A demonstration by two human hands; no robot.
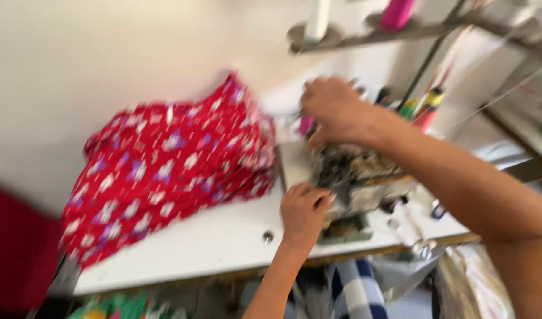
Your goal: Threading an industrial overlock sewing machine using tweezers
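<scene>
A: Status of the hands?

B: Left hand (303,210) is seen at lower centre, fingers curled and pressed against the front face of the sewing machine (356,177). Whether anything is pinched cannot be told; the frame is blurred. Right hand (336,109) is laid on top of the machine at upper centre, fingers bent downward. Grip cannot be told.

A: Fabric location?

B: Red printed fabric (170,168) is piled on the white table (224,236), centre-left of the frame. Its long axis runs from lower left to upper right. Its right edge lies just beside the machine.

A: Which hand is nearer?

B: Left. The fabric lies to the left of and slightly above its fingers, apart from them. The right hand is placed further right. Thread cones (396,13) are seen on a rack at the top.
</scene>
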